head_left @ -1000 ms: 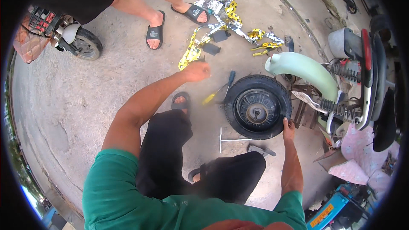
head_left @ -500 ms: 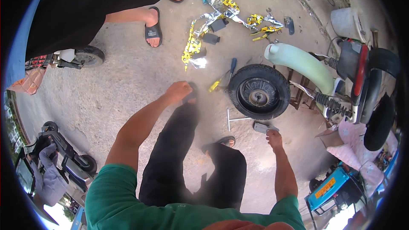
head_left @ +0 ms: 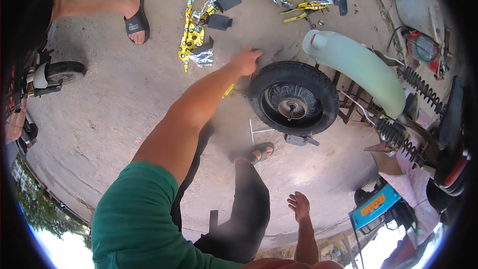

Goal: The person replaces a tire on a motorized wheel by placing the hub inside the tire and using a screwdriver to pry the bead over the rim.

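Observation:
My left hand point(head_left: 245, 62) reaches forward to the left of the wheel, its fingers closed round a screwdriver point(head_left: 257, 50); only the dark handle end and a bit of thin shaft show. A yellow-handled tool point(head_left: 228, 90) lies partly hidden behind my left forearm. My right hand point(head_left: 299, 206) hangs over the ground at lower right, fingers apart and holding nothing. The black-tyred wheel point(head_left: 293, 109) with its hub and axle is in front of me. A grey flat part with a short arm point(head_left: 300, 140) and a metal T-shaped wrench point(head_left: 260, 132) lie near its lower edge.
A pale green fender point(head_left: 356, 62) and black coil shock absorbers point(head_left: 403, 142) are right of the wheel. Yellow-and-silver wrapping point(head_left: 191, 40), dark blocks point(head_left: 219, 21) and yellow-handled pliers point(head_left: 296, 16) lie ahead. A person's sandalled foot point(head_left: 137, 19) is at left; a blue machine point(head_left: 376, 205) stands at right.
My left hand has moved forward and right to the screwdriver and closed on it. My right hand has drawn back from the grey part, which stays by the tyre. The view has shifted.

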### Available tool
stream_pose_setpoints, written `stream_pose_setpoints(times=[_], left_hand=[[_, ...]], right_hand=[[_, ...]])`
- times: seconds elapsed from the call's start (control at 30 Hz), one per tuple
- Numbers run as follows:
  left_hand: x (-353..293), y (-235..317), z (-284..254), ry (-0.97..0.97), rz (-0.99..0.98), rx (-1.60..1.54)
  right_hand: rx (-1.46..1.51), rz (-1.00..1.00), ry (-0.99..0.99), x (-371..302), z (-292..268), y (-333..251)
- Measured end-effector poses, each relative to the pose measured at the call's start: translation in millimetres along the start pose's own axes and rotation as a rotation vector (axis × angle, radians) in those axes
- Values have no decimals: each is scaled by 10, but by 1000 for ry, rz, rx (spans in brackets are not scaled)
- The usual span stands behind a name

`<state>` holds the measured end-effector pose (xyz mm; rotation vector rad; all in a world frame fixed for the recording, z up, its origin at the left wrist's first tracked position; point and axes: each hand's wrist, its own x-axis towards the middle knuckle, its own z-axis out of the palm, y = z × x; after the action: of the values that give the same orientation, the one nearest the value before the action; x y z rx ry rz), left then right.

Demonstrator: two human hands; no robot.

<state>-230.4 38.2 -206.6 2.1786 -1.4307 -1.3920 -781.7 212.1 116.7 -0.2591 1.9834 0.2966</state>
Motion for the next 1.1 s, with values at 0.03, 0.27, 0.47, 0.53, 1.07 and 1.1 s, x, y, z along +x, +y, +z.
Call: stream_pose_setpoints(times=[0.03, 0.27, 0.47, 0.53, 1.07, 1.1], left_hand=[[116, -69, 135, -30, 65, 105], [166, -388, 297, 126, 207, 418], [-627, -796, 16, 168, 54, 453], [-977, -965, -153, 231, -39, 397], [-3494, 604, -180, 1, -407, -280], [-3501, 711, -144, -7, -381, -274]], right_hand=[[-2, -59, -3, 108, 110, -159], [-22, -322, -58, 792, 485, -1492], [-138, -478, -25, 1126, 346, -1786], [-119, -538, 30, 1244, 307, -1991], [-86, -936, -139, 1803, 503, -2622], [-88, -1011, -111, 1849, 553, -2650]])
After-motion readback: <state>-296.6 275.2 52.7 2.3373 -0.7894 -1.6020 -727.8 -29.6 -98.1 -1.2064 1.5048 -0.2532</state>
